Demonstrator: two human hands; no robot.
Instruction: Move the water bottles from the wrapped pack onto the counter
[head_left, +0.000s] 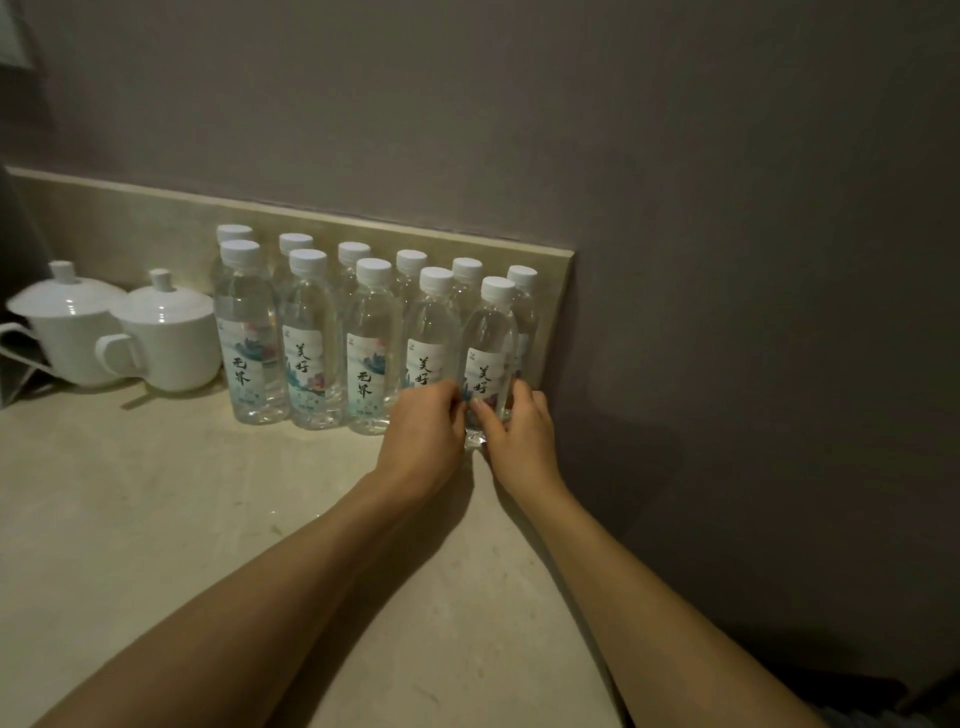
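Several clear water bottles with white caps stand in two rows on the beige counter (156, 519) against the backsplash. The rightmost front bottle (491, 353) stands next to the wall. My left hand (423, 436) grips its lower part from the left, partly covering the neighbouring bottle (428, 338). My right hand (519, 441) grips the same bottle low down from the right, thumb across its front. A bit of crinkled clear wrap (475, 441) shows between my hands at the bottle's base. No wrapped pack is in view.
Two white lidded cups (166, 338) (67, 322) stand left of the bottles. A dark object (15, 364) sits at the far left edge. The grey wall (727, 312) closes the counter on the right. Open counter lies in front of the bottles.
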